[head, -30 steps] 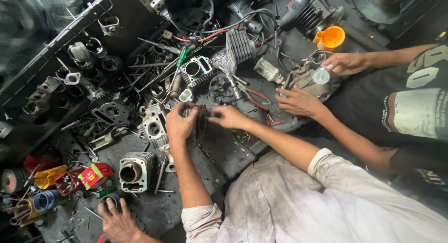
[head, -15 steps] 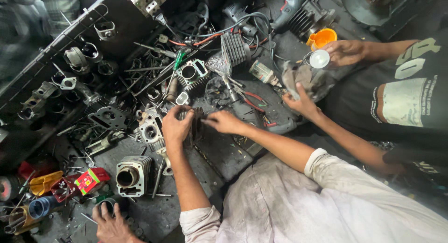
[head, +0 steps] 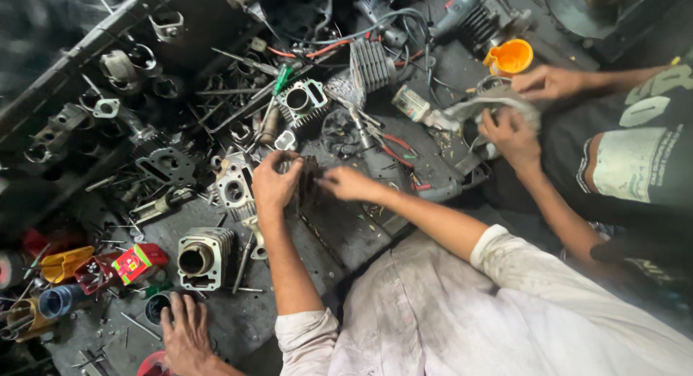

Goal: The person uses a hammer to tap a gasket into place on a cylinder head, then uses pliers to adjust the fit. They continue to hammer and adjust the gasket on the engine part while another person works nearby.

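Observation:
My left hand (head: 274,185) grips a dark finned engine part (head: 308,182) standing on the greasy metal bench (head: 346,232). My right hand (head: 348,182) meets it from the right, with pinched fingertips pressed on the part's side. What the fingertips hold is too small to tell. A silver cylinder head (head: 232,188) lies just left of my left hand. A finned cylinder block (head: 202,257) stands nearer the front left.
A co-worker on the right has both hands (head: 514,134) on a grey rag-wrapped part (head: 498,102) next to an orange cup (head: 511,57). Another person's hand (head: 186,334) rests at the bottom left. Gaskets, rods, red-handled pliers (head: 397,149), a red box (head: 137,262) and engine parts crowd the bench.
My hands stay on the dark part. The co-worker's hands have moved closer together onto the rag-wrapped part.

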